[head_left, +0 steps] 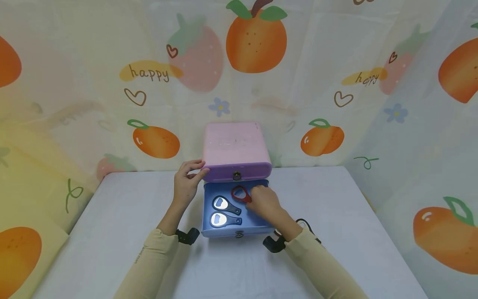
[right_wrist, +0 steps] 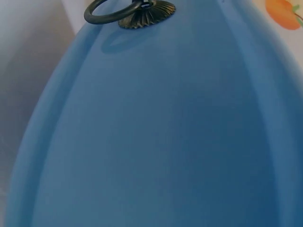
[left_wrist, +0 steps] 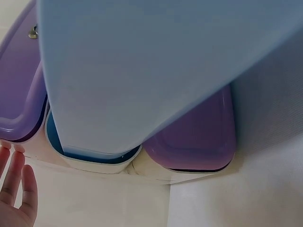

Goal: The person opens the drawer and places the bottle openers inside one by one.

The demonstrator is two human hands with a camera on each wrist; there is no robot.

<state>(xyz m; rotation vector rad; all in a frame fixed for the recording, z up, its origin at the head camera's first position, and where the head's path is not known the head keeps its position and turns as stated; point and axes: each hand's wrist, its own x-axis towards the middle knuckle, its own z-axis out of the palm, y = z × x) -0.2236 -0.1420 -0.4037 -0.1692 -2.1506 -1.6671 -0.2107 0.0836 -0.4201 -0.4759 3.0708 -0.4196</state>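
A blue drawer (head_left: 218, 232) is pulled out of a pink cabinet (head_left: 235, 143) with a purple top drawer (head_left: 220, 173). My left hand (head_left: 186, 180) rests at the cabinet's left front corner, its thumb by the purple drawer; its fingers look straight in the left wrist view. Inside the blue drawer my right hand (head_left: 266, 202) holds the handle end of a red-rimmed bottle opener (head_left: 244, 199). To its left lie two dark-rimmed bottle openers, an upper one (head_left: 222, 203) and a lower one (head_left: 219, 220). My right fingertips are hidden, and the right wrist view shows only the drawer front (right_wrist: 156, 127).
A metal ring pull (right_wrist: 111, 16) sits on the blue drawer's front. Below that drawer is a purple drawer (left_wrist: 199, 137), pushed in. A dark curved thing (head_left: 307, 224), partly hidden, shows behind my right wrist. The white table (head_left: 130, 216) meets a fruit-print cloth (head_left: 317, 104) behind.
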